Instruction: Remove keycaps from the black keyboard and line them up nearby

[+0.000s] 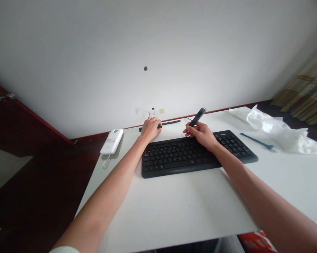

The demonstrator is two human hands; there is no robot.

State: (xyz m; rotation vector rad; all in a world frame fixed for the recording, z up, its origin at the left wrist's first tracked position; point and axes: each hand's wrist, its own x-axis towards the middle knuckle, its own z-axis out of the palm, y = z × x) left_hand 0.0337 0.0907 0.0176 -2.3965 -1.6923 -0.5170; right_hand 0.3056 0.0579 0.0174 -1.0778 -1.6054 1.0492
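Observation:
A black keyboard [179,163] lies across the white table. Above its back edge, my right hand [202,135] is closed around a dark keycap puller [197,117]. The puller tilts, with metal prongs at its upper end and thin wire faintly visible below the fingers. Behind the keyboard's left part, my left hand [151,129] is closed, its fingertips around a small black keycap [159,126]. A line of black keycaps [172,122] runs along the table's back, partly hidden by that hand.
A white device with a strap [112,141] lies at the table's left edge. To the keyboard's right are a blue slender tool [256,140] and a crumpled white plastic bag [277,130]. The wall [174,84] with sockets stands behind the table [174,211].

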